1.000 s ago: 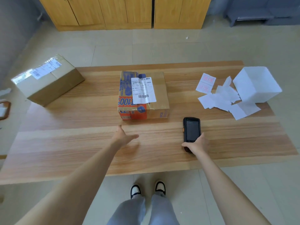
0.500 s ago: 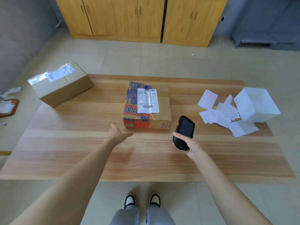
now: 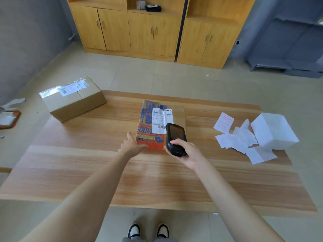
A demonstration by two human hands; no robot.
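A printed cardboard parcel [image 3: 148, 119] with a white barcode label [image 3: 161, 120] lies in the middle of the wooden table [image 3: 157, 180]. My right hand [image 3: 187, 151] grips a black handheld scanner [image 3: 174, 138], lifted off the table and held just over the parcel's near right corner, by the label. My left hand [image 3: 131, 145] is open, with its fingertips touching the parcel's near left corner.
A plain brown box [image 3: 73, 100] with a label overhangs the table's far left corner. Loose white paper slips [image 3: 239, 138] and a white foam box [image 3: 274, 131] lie at the right. Wooden cabinets [image 3: 152, 28] stand beyond the table.
My right hand lifted the scanner off the table and carried it left and forward to the parcel's label. My left hand reached forward to the parcel's corner.
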